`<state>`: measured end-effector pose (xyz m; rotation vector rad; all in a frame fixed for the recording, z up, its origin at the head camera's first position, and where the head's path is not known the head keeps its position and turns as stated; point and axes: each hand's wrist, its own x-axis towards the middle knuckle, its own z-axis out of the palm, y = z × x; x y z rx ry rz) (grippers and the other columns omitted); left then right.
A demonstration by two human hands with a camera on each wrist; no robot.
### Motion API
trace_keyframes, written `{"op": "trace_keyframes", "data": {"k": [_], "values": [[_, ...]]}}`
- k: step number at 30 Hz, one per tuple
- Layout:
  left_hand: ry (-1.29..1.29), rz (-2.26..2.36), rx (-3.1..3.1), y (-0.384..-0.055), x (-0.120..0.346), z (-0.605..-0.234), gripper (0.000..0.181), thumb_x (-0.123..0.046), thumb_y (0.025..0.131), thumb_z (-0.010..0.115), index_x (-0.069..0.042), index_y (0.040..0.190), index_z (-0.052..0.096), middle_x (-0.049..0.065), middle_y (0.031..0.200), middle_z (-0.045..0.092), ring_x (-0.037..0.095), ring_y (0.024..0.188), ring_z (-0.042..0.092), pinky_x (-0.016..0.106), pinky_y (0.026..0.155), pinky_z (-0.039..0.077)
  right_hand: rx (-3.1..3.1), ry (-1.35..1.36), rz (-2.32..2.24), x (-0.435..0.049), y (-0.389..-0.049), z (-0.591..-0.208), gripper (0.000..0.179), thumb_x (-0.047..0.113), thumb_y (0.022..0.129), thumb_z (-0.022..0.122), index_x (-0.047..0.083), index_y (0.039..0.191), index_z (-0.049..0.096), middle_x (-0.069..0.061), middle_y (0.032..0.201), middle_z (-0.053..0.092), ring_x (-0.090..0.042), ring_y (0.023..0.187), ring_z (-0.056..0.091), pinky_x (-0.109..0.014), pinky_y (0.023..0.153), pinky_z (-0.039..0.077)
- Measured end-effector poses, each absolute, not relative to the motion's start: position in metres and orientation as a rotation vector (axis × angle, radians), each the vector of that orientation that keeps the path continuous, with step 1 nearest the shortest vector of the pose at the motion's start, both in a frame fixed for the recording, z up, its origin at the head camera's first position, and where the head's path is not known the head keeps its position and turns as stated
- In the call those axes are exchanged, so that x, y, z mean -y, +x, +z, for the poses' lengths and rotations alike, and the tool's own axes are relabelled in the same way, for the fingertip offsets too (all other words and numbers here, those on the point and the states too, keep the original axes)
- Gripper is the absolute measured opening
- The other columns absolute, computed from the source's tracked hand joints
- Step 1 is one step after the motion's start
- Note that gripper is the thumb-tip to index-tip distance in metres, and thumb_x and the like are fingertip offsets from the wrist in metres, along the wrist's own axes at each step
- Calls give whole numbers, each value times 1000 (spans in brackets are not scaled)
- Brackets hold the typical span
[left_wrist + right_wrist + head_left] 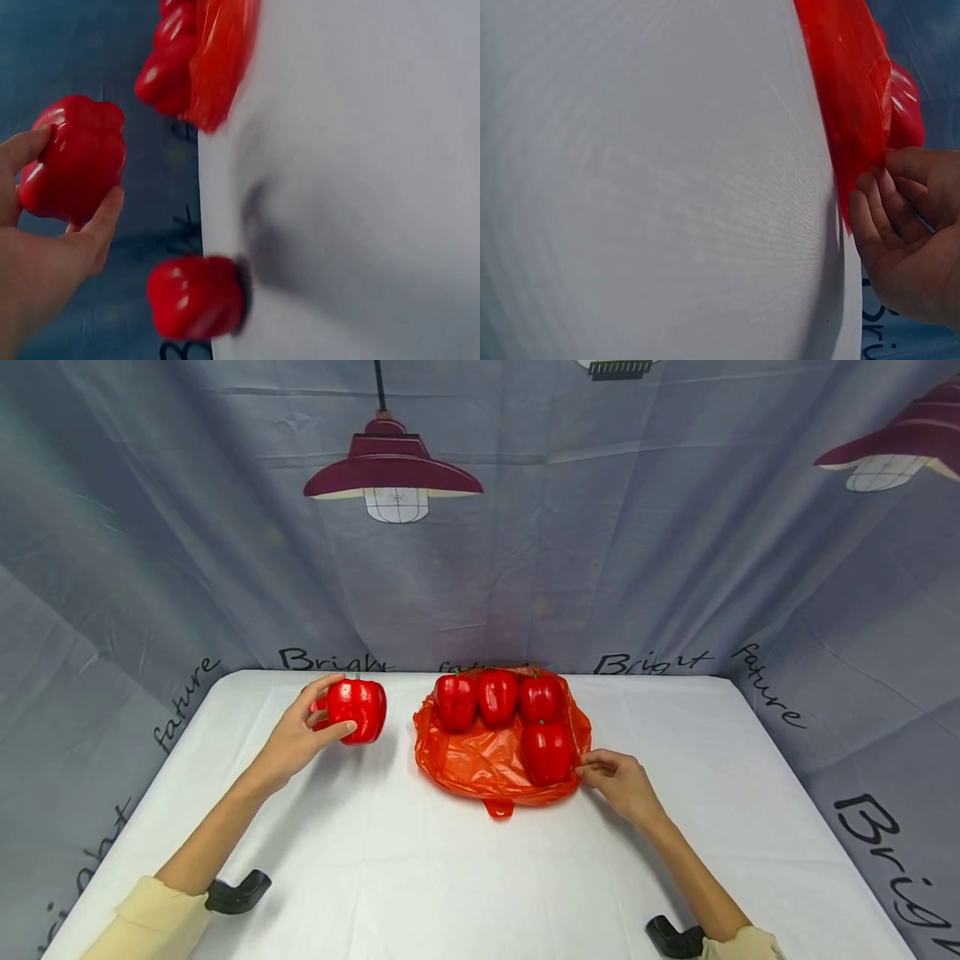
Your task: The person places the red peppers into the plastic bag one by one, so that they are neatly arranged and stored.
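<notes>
Raised off the white table, a glossy red bell pepper (362,710) is gripped between the thumb and fingers of my left hand (288,743). A second bell pepper (196,297) rests on the table to the left of it, mostly hidden behind the hand in the head view. At the middle lies a red plastic bag (472,760), its mouth spread wide. Several bell peppers (497,697) sit inside, along its far side and right side. My right hand (621,787) pinches the bag's right rim beside the nearest pepper (546,752).
A white cloth covers the table (420,893). Behind it hangs a grey curtain (525,568) printed with lamps and lettering. Black wrist mounts (238,892) stick out near both sleeves. One bag handle (498,809) points toward the front.
</notes>
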<state>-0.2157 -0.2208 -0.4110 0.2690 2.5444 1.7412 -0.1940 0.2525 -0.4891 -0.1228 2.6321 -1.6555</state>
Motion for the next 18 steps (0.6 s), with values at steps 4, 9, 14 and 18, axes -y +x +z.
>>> {"op": "trace_keyframes", "data": {"k": [4, 9, 14, 18], "values": [[312, 1768, -2451, -219, 193, -417, 71, -16, 92, 72, -19, 153, 37, 18, 150, 31, 49, 130, 40, 59, 94, 49, -2642, -104, -1626, -253, -194, -488, 16, 2, 94, 67, -7, 106, 70, -15, 95, 70, -23, 85, 69, -22, 74, 56], [370, 1765, -2374, -223, 164, -426, 69, -16, 90, 74, -21, 151, 40, 15, 150, 33, 47, 126, 45, 53, 91, 53, -2633, -91, -1624, -253, -195, -487, 17, 3, 94, 67, -7, 107, 70, -15, 97, 71, -27, 88, 69, -22, 75, 56], [402, 1782, -2309, -224, 137, -437, 68, -15, 91, 74, -22, 150, 41, 14, 147, 37, 44, 120, 51, 49, 90, 54, -2634, -106, -1624, -253, -194, -486, 17, 2, 94, 67, -7, 108, 69, -15, 97, 71, -27, 88, 69, -23, 75, 57], [412, 1777, -2298, -224, 119, -444, 68, -16, 91, 74, -23, 150, 42, 15, 144, 40, 42, 118, 53, 47, 90, 53, -2635, -99, -1624, -253, -194, -487, 16, 1, 93, 67, -7, 107, 70, -15, 96, 71, -25, 86, 69, -24, 75, 57]]}}
